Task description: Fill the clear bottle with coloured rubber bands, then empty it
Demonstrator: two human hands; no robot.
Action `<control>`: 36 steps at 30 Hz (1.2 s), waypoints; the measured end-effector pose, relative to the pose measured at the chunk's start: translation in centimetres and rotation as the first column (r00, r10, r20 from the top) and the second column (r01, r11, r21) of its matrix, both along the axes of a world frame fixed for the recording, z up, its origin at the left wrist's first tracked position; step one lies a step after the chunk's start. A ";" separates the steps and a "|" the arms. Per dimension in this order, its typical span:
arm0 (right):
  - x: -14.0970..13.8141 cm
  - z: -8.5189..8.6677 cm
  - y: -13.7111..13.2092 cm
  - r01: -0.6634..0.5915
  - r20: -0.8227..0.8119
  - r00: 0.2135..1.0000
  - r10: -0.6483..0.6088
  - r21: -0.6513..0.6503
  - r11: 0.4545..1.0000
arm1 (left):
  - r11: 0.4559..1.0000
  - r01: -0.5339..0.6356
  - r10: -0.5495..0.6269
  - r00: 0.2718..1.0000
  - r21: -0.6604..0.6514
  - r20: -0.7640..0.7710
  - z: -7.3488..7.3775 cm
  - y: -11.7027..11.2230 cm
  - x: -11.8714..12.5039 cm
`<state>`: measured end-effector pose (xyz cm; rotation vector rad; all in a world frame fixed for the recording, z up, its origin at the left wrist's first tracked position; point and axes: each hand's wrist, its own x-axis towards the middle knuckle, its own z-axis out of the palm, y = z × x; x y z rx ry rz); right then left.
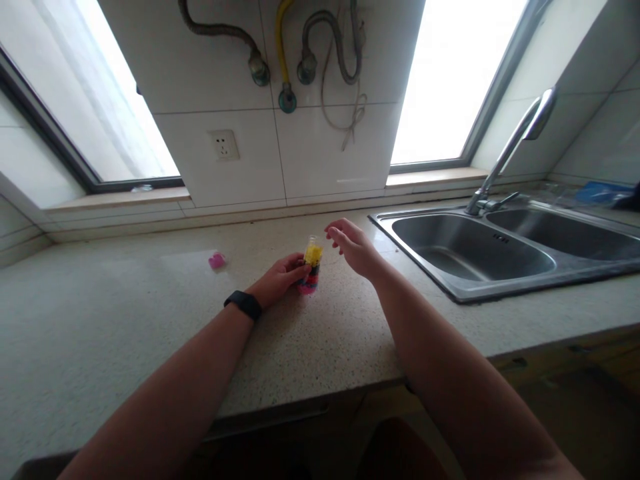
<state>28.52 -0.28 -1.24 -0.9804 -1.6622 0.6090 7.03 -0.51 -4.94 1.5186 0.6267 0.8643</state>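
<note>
A small clear bottle (312,267) stands upright on the speckled countertop (125,320). It is filled with layers of colour: yellow on top, then dark, red and pink. My left hand (279,279) is wrapped round its left side, with a black band on that wrist. My right hand (351,245) hovers just to the right of the bottle's open mouth, fingers loosely curled and pointing left, with nothing visible in them. A small pink thing (217,261), perhaps the cap, lies on the counter to the left.
A steel double sink (453,283) with a tall tap (510,150) fills the right. Behind are a tiled wall with a socket (223,145), hoses (285,60) and two bright windows. The counter's front edge runs near my forearms.
</note>
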 end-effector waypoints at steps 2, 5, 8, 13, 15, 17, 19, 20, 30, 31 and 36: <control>-0.1 -0.6 0.5 -0.025 0.034 0.999 0.028 -0.085 0.996 | 0.999 -0.042 0.042 0.999 -0.005 0.022 -0.2 0.3 0.0; -0.4 -1.5 0.8 -0.065 0.106 0.991 0.086 -0.183 0.981 | 0.994 -0.111 0.110 0.992 0.002 0.060 -0.4 0.8 -0.2; -0.9 -1.9 0.8 -0.129 0.137 0.977 0.165 -0.235 0.963 | 0.983 -0.181 0.179 0.979 0.015 0.098 -0.3 1.2 -0.3; -2.0 -2.3 0.2 -0.273 0.131 0.939 0.318 -0.279 0.921 | 0.969 -0.246 0.240 0.960 0.028 0.145 0.1 1.2 -0.4; -2.5 -2.6 0.1 -0.293 0.113 0.936 0.333 -0.275 0.916 | 0.967 -0.253 0.246 0.959 0.034 0.144 0.1 1.1 -0.4; -2.9 -2.8 0.2 -0.303 0.091 0.937 0.337 -0.269 0.914 | 0.967 -0.253 0.245 0.960 0.043 0.137 0.1 1.0 -0.4; -3.1 -3.0 0.3 -0.316 0.065 0.937 0.343 -0.260 0.912 | 0.966 -0.250 0.241 0.962 0.059 0.132 0.1 1.1 -0.4; -3.2 -3.1 0.4 -0.322 0.054 0.937 0.346 -0.254 0.912 | 0.967 -0.248 0.238 0.962 0.066 0.132 0.1 1.1 -0.4; -2.9 -3.4 0.9 -0.293 0.104 0.942 0.318 -0.205 0.934 | 0.980 -0.181 0.172 0.980 0.083 0.104 0.4 0.9 -0.6; -2.9 -3.4 0.9 -0.285 0.108 0.944 0.311 -0.205 0.936 | 0.982 -0.173 0.164 0.981 0.079 0.103 0.4 0.9 -0.6; -2.8 -3.3 0.8 -0.264 0.104 0.950 0.294 -0.232 0.936 | 0.984 -0.155 0.148 0.985 0.083 0.087 0.5 1.0 -0.8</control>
